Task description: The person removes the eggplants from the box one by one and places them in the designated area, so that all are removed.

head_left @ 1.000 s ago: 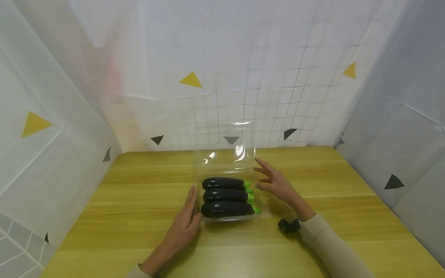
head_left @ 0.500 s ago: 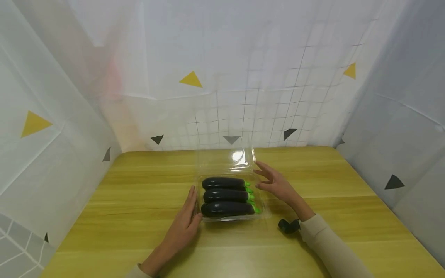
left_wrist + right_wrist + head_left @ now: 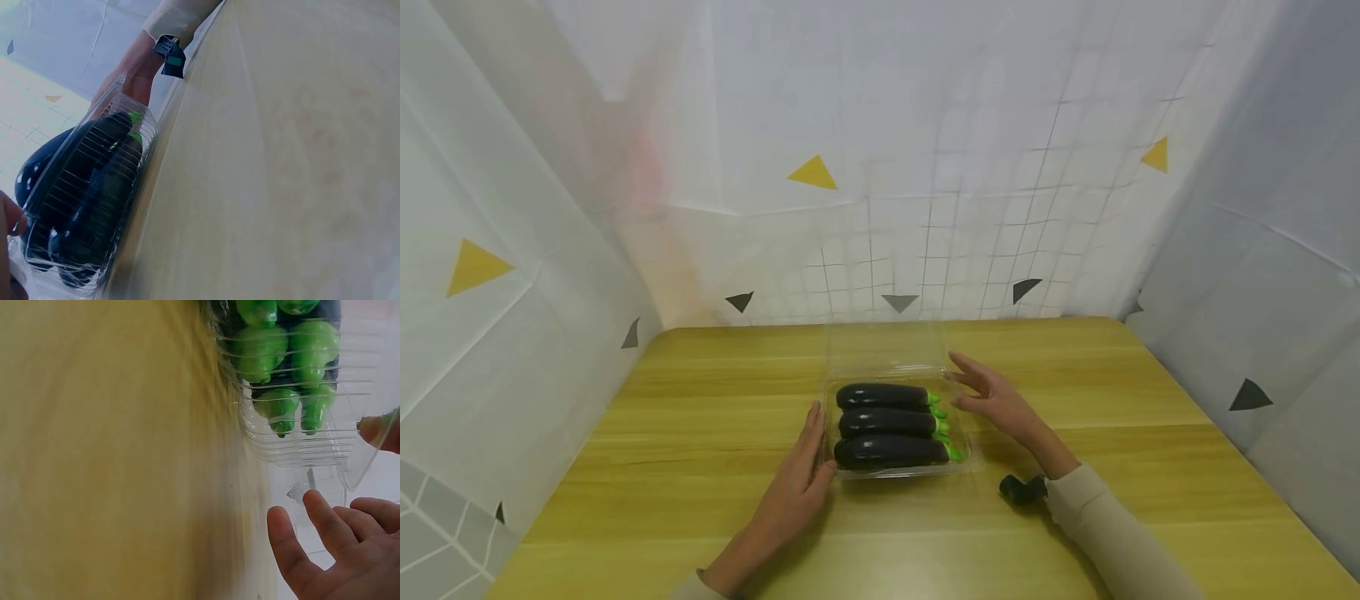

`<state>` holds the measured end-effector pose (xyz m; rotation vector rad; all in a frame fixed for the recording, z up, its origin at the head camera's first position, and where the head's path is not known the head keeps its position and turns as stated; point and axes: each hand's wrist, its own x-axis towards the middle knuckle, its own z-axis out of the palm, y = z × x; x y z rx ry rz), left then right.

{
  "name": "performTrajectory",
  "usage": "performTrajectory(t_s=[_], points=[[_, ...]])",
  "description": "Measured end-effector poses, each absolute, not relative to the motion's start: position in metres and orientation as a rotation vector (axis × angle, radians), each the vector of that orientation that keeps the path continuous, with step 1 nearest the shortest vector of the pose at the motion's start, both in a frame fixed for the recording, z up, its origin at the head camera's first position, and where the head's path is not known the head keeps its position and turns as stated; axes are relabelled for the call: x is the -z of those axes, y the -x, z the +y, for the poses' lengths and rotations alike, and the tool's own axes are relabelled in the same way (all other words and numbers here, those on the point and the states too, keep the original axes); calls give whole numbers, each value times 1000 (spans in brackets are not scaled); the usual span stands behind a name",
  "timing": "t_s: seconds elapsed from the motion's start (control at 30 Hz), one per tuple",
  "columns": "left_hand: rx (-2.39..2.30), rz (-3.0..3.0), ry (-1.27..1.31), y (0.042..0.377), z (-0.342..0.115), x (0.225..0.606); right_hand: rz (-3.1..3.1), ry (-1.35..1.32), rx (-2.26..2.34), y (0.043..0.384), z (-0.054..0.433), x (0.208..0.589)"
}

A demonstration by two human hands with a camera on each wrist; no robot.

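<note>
A transparent plastic clamshell box (image 3: 898,473) sits mid-table, its hinged lid (image 3: 886,346) tilted back behind it. Dark eggplants (image 3: 883,422) lie side by side inside, and their green stem ends (image 3: 259,355) in the right wrist view show more than one layer. Along the box's left side rests my left hand (image 3: 792,492), fingers fairly straight and thumb by the front corner. My right hand (image 3: 1000,406) is at the rear right corner near the hinge, its fingers spread and bent slightly, gripping nothing. Ribbed box walls (image 3: 103,181) fill the left part of the left wrist view.
A wooden table (image 3: 715,375) carries the box. White sheeting (image 3: 880,100) with yellow and dark triangles and grid lines walls off the back and both sides. A dark strapped device (image 3: 1022,489) hangs at the right wrist, below a light sleeve (image 3: 1112,533).
The lid has leaned farther back, its far edge dropping from well up the rear sheeting to the table's back edge. My right hand has shifted down very slightly; the left stays put.
</note>
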<state>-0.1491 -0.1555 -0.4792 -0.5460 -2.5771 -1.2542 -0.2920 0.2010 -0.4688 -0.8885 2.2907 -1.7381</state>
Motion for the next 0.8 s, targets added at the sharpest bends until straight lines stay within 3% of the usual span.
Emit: performTrajectory(t_s=[0.8], points=[[1308, -2569, 524, 149, -155, 477, 2363, 876, 1685, 292, 202, 472]])
